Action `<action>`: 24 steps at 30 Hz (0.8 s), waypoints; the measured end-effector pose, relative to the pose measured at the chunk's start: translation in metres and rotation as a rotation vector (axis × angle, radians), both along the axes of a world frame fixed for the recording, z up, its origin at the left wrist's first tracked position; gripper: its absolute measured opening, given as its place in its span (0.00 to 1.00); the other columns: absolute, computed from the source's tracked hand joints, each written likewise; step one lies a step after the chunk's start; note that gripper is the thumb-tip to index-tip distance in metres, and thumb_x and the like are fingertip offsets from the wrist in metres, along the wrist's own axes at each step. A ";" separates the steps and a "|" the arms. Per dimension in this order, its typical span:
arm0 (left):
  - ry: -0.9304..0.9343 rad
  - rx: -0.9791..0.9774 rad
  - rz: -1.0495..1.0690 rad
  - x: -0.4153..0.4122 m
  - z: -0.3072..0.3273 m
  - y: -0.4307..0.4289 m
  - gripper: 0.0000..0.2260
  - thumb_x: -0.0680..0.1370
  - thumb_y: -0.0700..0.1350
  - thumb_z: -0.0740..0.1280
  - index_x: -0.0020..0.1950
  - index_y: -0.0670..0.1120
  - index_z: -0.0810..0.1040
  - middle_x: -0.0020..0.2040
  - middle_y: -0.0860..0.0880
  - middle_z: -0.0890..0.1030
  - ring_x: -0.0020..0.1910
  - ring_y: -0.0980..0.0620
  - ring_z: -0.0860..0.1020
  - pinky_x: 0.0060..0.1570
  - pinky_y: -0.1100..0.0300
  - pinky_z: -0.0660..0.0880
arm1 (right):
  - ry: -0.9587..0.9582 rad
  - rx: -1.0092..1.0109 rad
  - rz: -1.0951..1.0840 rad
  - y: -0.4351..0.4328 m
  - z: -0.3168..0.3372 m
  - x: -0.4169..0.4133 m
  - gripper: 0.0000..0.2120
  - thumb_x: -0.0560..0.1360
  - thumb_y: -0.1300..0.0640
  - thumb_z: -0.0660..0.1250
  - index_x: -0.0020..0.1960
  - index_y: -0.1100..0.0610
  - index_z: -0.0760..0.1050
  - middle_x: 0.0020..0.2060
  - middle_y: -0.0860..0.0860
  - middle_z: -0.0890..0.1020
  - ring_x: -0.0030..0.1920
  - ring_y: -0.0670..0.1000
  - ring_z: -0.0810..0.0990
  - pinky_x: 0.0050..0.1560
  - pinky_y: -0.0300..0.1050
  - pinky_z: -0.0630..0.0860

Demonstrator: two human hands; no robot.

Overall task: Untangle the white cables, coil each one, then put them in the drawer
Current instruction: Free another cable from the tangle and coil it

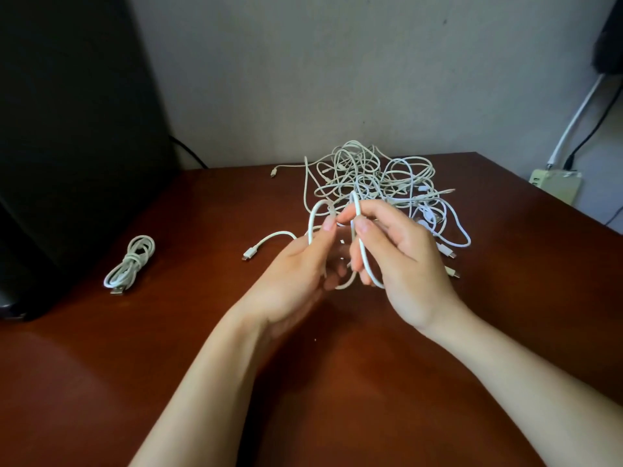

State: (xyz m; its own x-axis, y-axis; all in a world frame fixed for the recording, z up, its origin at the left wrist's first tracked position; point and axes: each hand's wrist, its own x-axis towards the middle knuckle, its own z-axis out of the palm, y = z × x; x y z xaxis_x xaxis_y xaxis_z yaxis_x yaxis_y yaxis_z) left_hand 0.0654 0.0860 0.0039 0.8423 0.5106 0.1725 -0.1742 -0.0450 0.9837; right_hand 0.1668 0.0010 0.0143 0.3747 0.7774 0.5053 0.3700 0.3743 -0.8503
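Brown desk (404, 382): both hands, left (296, 274) and right (401, 261), pinch loops of one white cable (365, 264), seemingly apart from the tangle (377, 180).

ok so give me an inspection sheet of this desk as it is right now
surface: red-brown wooden table, glossy.
job's things: tangled pile of white cables at the back; one coiled cable lies at the left; drawer not in view.
clutter: nothing seen.
hands: left hand and right hand each pinch loops of one white cable above the table; its connector end rests on the table.
cables: white cord and black cord run to a power strip at the right.
surroundings: large black box at the left, plain wall behind.
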 end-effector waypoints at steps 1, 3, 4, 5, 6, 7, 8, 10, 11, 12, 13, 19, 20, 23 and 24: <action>-0.002 0.011 -0.026 0.000 0.001 -0.001 0.22 0.81 0.57 0.51 0.36 0.49 0.78 0.37 0.45 0.75 0.40 0.44 0.63 0.36 0.57 0.59 | 0.009 0.004 -0.015 0.000 0.000 0.001 0.09 0.77 0.56 0.57 0.45 0.54 0.75 0.25 0.51 0.73 0.24 0.47 0.69 0.28 0.38 0.67; -0.008 -0.001 -0.044 0.000 0.002 -0.002 0.23 0.81 0.60 0.50 0.40 0.49 0.77 0.37 0.47 0.76 0.37 0.48 0.66 0.35 0.61 0.61 | -0.009 0.012 -0.047 0.001 -0.001 0.004 0.09 0.77 0.55 0.57 0.43 0.55 0.74 0.24 0.50 0.73 0.23 0.47 0.68 0.27 0.38 0.66; -0.013 -0.010 -0.045 0.000 0.002 -0.003 0.24 0.80 0.61 0.50 0.42 0.47 0.77 0.37 0.48 0.76 0.35 0.53 0.66 0.34 0.62 0.62 | -0.027 0.015 -0.064 0.001 -0.001 0.004 0.09 0.77 0.55 0.58 0.42 0.55 0.74 0.24 0.50 0.73 0.22 0.47 0.68 0.27 0.38 0.66; -0.019 -0.007 -0.044 0.000 0.002 -0.003 0.26 0.78 0.63 0.49 0.44 0.45 0.77 0.36 0.49 0.76 0.35 0.55 0.66 0.34 0.63 0.62 | -0.041 0.017 -0.078 0.001 -0.001 0.005 0.09 0.77 0.55 0.58 0.41 0.55 0.74 0.24 0.49 0.73 0.22 0.47 0.69 0.27 0.37 0.66; -0.026 -0.006 -0.039 0.000 0.002 -0.003 0.28 0.77 0.64 0.49 0.45 0.44 0.77 0.37 0.48 0.77 0.35 0.54 0.66 0.33 0.63 0.62 | -0.048 0.020 -0.089 0.001 -0.001 0.005 0.10 0.77 0.55 0.58 0.40 0.54 0.74 0.24 0.49 0.73 0.22 0.47 0.69 0.27 0.37 0.66; -0.030 -0.006 -0.024 0.001 0.000 -0.002 0.29 0.77 0.66 0.48 0.46 0.44 0.77 0.37 0.46 0.76 0.36 0.52 0.65 0.33 0.63 0.62 | -0.049 0.025 -0.095 0.001 -0.001 0.005 0.10 0.77 0.55 0.58 0.39 0.53 0.74 0.24 0.49 0.73 0.22 0.47 0.69 0.27 0.36 0.66; -0.031 -0.016 -0.003 0.002 -0.001 -0.001 0.29 0.76 0.66 0.48 0.47 0.44 0.78 0.38 0.43 0.76 0.36 0.50 0.64 0.32 0.62 0.61 | -0.049 0.029 -0.099 0.001 -0.002 0.005 0.10 0.77 0.55 0.59 0.39 0.53 0.74 0.24 0.49 0.73 0.22 0.47 0.69 0.27 0.36 0.66; -0.028 -0.019 0.064 0.004 -0.003 0.001 0.31 0.75 0.68 0.49 0.52 0.45 0.78 0.39 0.41 0.76 0.37 0.46 0.64 0.33 0.58 0.60 | -0.052 0.034 -0.104 0.002 -0.002 0.004 0.10 0.77 0.55 0.59 0.39 0.54 0.74 0.24 0.49 0.73 0.22 0.47 0.69 0.27 0.36 0.67; -0.024 -0.003 0.104 0.004 -0.005 0.001 0.32 0.75 0.69 0.49 0.56 0.45 0.77 0.39 0.42 0.76 0.37 0.45 0.65 0.34 0.56 0.60 | -0.055 0.034 -0.111 0.002 -0.003 0.004 0.10 0.77 0.55 0.59 0.39 0.55 0.74 0.24 0.49 0.73 0.22 0.47 0.69 0.27 0.36 0.67; -0.024 0.009 0.140 0.005 -0.005 0.000 0.33 0.75 0.70 0.49 0.58 0.45 0.77 0.39 0.42 0.77 0.36 0.46 0.66 0.34 0.56 0.59 | -0.057 0.031 -0.120 0.003 -0.004 0.004 0.10 0.77 0.55 0.59 0.40 0.56 0.74 0.23 0.48 0.73 0.22 0.47 0.69 0.28 0.36 0.67; -0.025 0.012 0.175 0.004 -0.005 0.000 0.33 0.75 0.70 0.49 0.59 0.45 0.76 0.38 0.43 0.77 0.35 0.48 0.68 0.33 0.58 0.60 | -0.059 0.028 -0.129 0.003 -0.004 0.004 0.10 0.77 0.55 0.59 0.41 0.56 0.75 0.23 0.48 0.73 0.22 0.47 0.69 0.28 0.36 0.67; 0.002 -0.070 0.300 0.003 0.007 -0.001 0.17 0.79 0.61 0.54 0.47 0.49 0.73 0.40 0.50 0.78 0.30 0.57 0.68 0.28 0.64 0.62 | -0.061 0.017 -0.141 0.003 -0.004 0.003 0.10 0.77 0.54 0.59 0.42 0.53 0.77 0.23 0.47 0.73 0.21 0.47 0.69 0.27 0.37 0.66; -0.013 -0.108 0.303 0.001 0.008 -0.001 0.13 0.78 0.59 0.58 0.46 0.50 0.72 0.41 0.52 0.78 0.30 0.58 0.69 0.27 0.65 0.61 | -0.056 0.016 -0.133 0.003 -0.003 0.003 0.10 0.77 0.54 0.59 0.42 0.53 0.77 0.23 0.47 0.73 0.22 0.47 0.69 0.27 0.37 0.66; -0.100 -0.223 0.348 -0.004 0.010 0.002 0.06 0.77 0.49 0.65 0.44 0.49 0.70 0.40 0.53 0.82 0.30 0.58 0.72 0.29 0.64 0.66 | -0.042 0.025 -0.104 0.000 -0.001 0.000 0.09 0.77 0.54 0.59 0.42 0.51 0.77 0.23 0.48 0.74 0.22 0.48 0.70 0.27 0.37 0.67; -0.125 -0.240 0.383 -0.004 0.009 0.004 0.06 0.78 0.45 0.65 0.44 0.49 0.69 0.39 0.51 0.83 0.30 0.56 0.73 0.30 0.62 0.68 | -0.040 0.030 -0.096 0.000 0.000 0.000 0.10 0.77 0.55 0.59 0.42 0.51 0.77 0.23 0.47 0.74 0.22 0.48 0.70 0.27 0.37 0.67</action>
State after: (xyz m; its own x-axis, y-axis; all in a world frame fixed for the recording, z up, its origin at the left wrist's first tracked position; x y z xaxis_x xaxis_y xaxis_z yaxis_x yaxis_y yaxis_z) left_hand 0.0610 0.0903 0.0128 0.5658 0.8186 0.0993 -0.3073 0.0976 0.9466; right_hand 0.1666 0.0008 0.0140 0.4254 0.7232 0.5441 0.4388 0.3610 -0.8229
